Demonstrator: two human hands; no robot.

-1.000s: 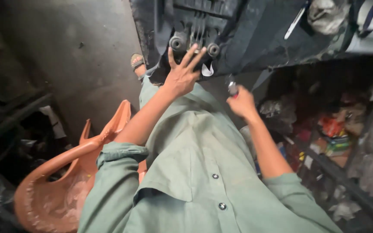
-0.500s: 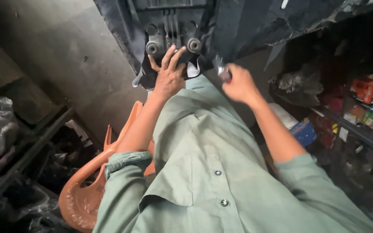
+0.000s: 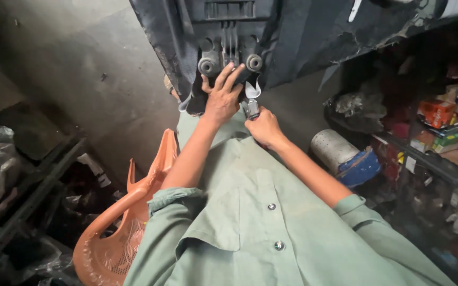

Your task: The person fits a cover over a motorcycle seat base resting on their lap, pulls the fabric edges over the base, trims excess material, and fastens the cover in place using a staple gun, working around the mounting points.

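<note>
At far centre, left hand (image 3: 221,100) spread flat, fingers released, against black moulded panel (image 3: 229,32) under two round bushings (image 3: 208,65); right hand (image 3: 263,127) clenched on small metal tool (image 3: 250,108) just below panel edge. Closer together than half a second ago, tool now touching panel. Orange plastic chair (image 3: 115,233) near left, cluttered shelves (image 3: 441,137) right, bare concrete floor (image 3: 80,69) far left.

I'm looking into a cluttered repair workshop: bare concrete floor (image 3: 80,69), shelves (image 3: 430,159) crammed with parts and boxes.
</note>
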